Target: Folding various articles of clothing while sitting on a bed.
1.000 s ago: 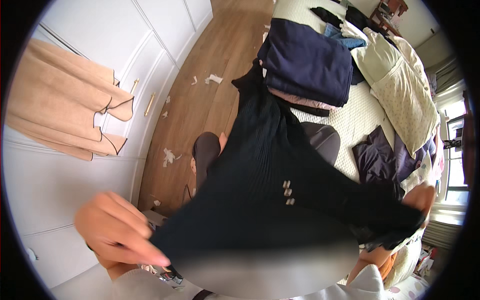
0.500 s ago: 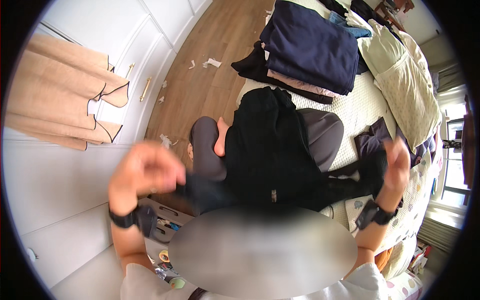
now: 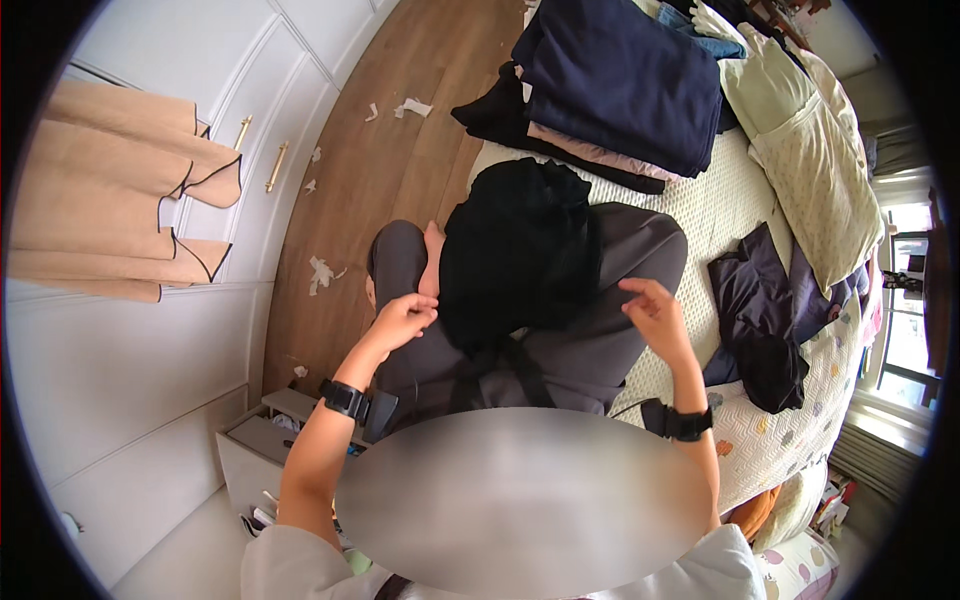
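a black strap (image 3: 345,399) circles the left wrist. the left hand (image 3: 403,322) has its fingers bent narrowly together; whether they pinch any cloth cannot be told. the right hand (image 3: 660,322) keeps its bent fingers slightly apart, nothing between them. between and just ahead of the hands, a black garment (image 3: 520,250) lies bunched over grey trousers (image 3: 642,250). farther off, a folded navy cloth (image 3: 620,85) tops a stack on the bed (image 3: 705,220).

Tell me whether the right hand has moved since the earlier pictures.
Yes: the right hand has moved leftward, away from the dark purple garment lying on the bed.
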Demonstrator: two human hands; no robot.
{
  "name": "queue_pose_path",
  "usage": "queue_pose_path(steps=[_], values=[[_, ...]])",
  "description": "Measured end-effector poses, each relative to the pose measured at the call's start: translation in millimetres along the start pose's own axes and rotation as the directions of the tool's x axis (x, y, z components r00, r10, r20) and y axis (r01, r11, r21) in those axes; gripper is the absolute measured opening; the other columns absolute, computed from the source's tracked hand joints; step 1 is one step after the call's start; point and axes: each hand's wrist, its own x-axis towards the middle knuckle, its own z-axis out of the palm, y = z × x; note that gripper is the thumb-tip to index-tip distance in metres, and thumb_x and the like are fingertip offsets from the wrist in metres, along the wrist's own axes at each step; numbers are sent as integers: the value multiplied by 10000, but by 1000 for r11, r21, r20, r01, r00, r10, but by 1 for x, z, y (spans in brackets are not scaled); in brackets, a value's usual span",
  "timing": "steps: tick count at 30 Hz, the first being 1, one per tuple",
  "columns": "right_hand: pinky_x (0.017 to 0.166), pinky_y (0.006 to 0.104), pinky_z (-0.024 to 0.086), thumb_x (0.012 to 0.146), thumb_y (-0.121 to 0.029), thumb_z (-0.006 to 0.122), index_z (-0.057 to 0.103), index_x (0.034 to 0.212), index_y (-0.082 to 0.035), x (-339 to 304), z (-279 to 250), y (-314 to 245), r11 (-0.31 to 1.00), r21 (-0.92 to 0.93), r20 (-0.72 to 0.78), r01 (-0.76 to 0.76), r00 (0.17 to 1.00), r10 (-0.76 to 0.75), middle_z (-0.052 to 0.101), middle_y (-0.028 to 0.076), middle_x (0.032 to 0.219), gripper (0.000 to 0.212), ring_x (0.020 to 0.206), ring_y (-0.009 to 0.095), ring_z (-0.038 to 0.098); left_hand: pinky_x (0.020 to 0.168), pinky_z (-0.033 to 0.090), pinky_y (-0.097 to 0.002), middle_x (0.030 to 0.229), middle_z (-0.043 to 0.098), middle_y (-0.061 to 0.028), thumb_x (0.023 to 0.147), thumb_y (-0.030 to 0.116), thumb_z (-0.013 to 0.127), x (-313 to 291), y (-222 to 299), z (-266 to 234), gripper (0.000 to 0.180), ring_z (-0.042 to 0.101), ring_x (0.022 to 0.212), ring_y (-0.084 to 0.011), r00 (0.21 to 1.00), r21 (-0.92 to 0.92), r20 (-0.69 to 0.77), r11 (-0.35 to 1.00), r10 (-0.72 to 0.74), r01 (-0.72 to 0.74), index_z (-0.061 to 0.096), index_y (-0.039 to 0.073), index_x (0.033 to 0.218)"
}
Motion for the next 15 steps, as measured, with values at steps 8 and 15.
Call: queue_pose_path(steps=[8, 15], values=[[530, 231, 440, 672, -20, 605, 562, 1045, -32, 2, 50, -31, 973, -88, 90, 212, 975, -204, 548, 92, 1087, 375, 554, 107, 552, 536, 500, -250, 947, 557, -153, 797, 185, 589, 5, 8, 45, 478, 606, 670, -170, 944, 59, 223, 970, -242, 235, 391, -50, 1164], [598, 355, 472, 653, -191, 619, 574, 887, -49, 11, 60, -26, 792, -582, 84, 185, 982, -167, 599, 127, 725, 277, 644, 283, 586, 462, 472, -257, 918, 540, -147, 734, 204, 657, 0, -5, 59, 512, 558, 526, -166, 992, 131, 10, 983, -128, 125, 393, -5, 1119]])
